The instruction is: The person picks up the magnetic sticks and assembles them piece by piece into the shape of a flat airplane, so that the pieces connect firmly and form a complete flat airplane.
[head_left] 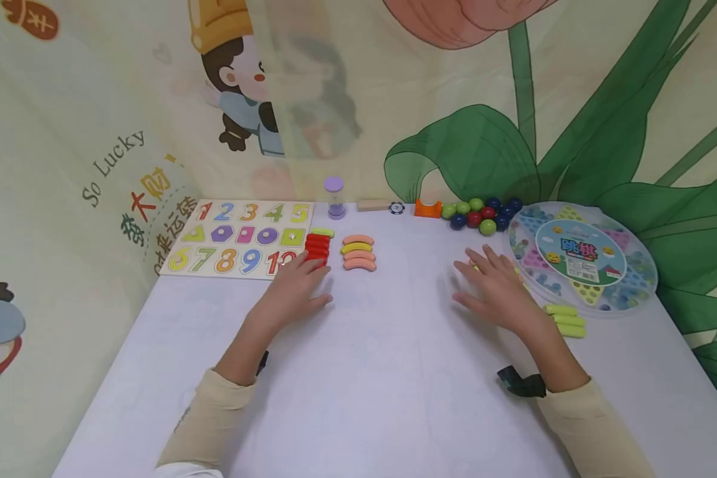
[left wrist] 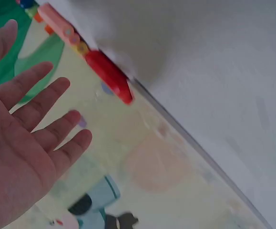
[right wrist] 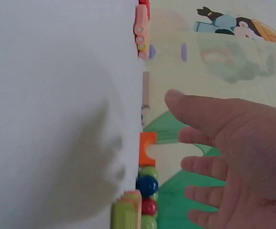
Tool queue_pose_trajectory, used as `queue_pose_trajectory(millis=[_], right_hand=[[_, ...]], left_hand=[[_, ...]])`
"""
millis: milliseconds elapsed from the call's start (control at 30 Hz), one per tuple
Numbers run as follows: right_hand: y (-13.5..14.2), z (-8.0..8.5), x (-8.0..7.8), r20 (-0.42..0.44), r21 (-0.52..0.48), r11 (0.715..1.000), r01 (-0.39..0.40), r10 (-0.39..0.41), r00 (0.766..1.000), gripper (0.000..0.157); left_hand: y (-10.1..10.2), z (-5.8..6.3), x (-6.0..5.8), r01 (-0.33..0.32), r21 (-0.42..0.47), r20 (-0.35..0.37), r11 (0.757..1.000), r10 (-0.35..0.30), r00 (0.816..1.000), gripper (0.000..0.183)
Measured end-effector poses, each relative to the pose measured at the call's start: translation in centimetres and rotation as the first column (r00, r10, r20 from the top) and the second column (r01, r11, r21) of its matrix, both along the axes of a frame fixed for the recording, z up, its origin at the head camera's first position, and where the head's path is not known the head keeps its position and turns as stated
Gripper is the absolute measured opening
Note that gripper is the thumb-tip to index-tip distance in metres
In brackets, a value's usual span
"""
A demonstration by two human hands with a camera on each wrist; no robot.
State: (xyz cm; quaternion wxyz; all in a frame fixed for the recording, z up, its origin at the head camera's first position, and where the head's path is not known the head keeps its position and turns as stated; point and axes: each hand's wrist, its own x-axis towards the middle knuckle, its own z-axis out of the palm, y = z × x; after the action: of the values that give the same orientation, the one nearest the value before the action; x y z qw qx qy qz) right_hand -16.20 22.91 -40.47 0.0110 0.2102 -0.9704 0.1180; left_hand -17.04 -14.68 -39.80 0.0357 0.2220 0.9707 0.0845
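My left hand [head_left: 294,292] hovers over the white table with fingers spread, its fingertips overlapping the near end of the red sticks [head_left: 318,243] in the head view. Nothing is in its palm in the left wrist view. Just right of those sticks lies a row of curved pink and yellow pieces [head_left: 358,247]. My right hand [head_left: 494,292] is also held above the table, fingers apart and without an object, left of the round game board [head_left: 597,302]. It partly hides some pieces behind it. Beside its wrist lie several light green sticks [head_left: 567,320].
A number puzzle board [head_left: 215,254] lies at the back left. Along the back edge stand a purple sand timer [head_left: 335,198], a wooden block [head_left: 373,206], a round chip [head_left: 397,208], an orange arch block [head_left: 427,209] and a cluster of coloured balls [head_left: 487,227].
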Motion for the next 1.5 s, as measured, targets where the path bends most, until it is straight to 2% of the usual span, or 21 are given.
queue_pose_trajectory(millis=[167, 300, 400, 500, 600, 767, 867, 1000, 1133, 1267, 1367, 1500], right_hand=[[-2.7, -0.5, -2.2, -0.010, -0.029, 0.998, -0.048, 0.048, 0.999, 0.049], [-5.0, -0.9, -3.5, 0.005, -0.025, 0.998, -0.065, 0.065, 0.998, 0.046], [-6.4, -1.3, -4.2, 0.040, -0.018, 0.997, -0.082, 0.082, 0.996, 0.046], [-7.5, -1.9, -4.7, 0.069, 0.010, 0.995, -0.103, 0.102, 0.992, 0.044], [-8.2, -2.4, -4.8, 0.078, 0.041, 0.992, -0.120, 0.117, 0.990, 0.043], [-8.9, -2.5, -5.0, 0.073, 0.062, 0.990, -0.124, 0.119, 0.990, 0.042], [-9.5, -2.2, -5.5, 0.074, 0.045, 0.992, -0.122, 0.118, 0.990, 0.041], [-10.9, -2.1, -6.4, 0.051, 0.002, 0.991, -0.131, 0.131, 0.990, 0.039], [-13.2, -2.5, -7.6, 0.008, -0.036, 0.992, -0.119, 0.119, 0.993, 0.033], [-15.2, -3.1, -8.3, -0.019, -0.061, 0.994, -0.086, 0.085, 0.996, 0.022], [-15.9, -3.2, -8.6, -0.043, -0.086, 0.993, -0.078, 0.074, 0.996, 0.016], [-15.7, -3.0, -8.2, 0.010, -0.152, 0.987, -0.056, 0.058, 0.998, 0.012]], left_hand=[[2.5, -0.9, -0.9, 0.085, -0.022, 0.014, 0.996, -0.085, 0.996, 0.063], [4.2, -1.3, -1.6, 0.142, -0.034, -0.022, 0.989, -0.143, 0.990, 0.063], [5.1, -1.5, -2.0, 0.185, -0.074, -0.012, 0.980, -0.187, 0.982, 0.063], [5.6, -1.6, -2.0, 0.197, -0.118, 0.019, 0.973, -0.197, 0.980, 0.065], [5.8, -1.5, -1.8, 0.178, -0.128, 0.035, 0.976, -0.175, 0.984, 0.066], [5.3, -1.2, -0.8, 0.107, -0.133, 0.051, 0.985, -0.101, 0.994, 0.064], [4.6, -0.9, 0.2, 0.073, -0.145, 0.052, 0.987, -0.066, 0.996, 0.061], [3.6, -0.9, 1.6, 0.039, -0.115, 0.078, 0.993, -0.030, 0.997, 0.064], [2.7, -1.0, 3.1, 0.006, -0.047, 0.142, 0.999, 0.000, 0.990, 0.067], [2.4, -0.5, 4.4, -0.006, 0.098, 0.245, 0.995, -0.019, 0.969, 0.063], [2.3, -0.2, 4.7, 0.046, 0.179, 0.204, 0.983, -0.083, 0.975, 0.052], [2.1, -0.5, 4.5, 0.123, 0.155, 0.085, 0.980, -0.137, 0.987, 0.037]])
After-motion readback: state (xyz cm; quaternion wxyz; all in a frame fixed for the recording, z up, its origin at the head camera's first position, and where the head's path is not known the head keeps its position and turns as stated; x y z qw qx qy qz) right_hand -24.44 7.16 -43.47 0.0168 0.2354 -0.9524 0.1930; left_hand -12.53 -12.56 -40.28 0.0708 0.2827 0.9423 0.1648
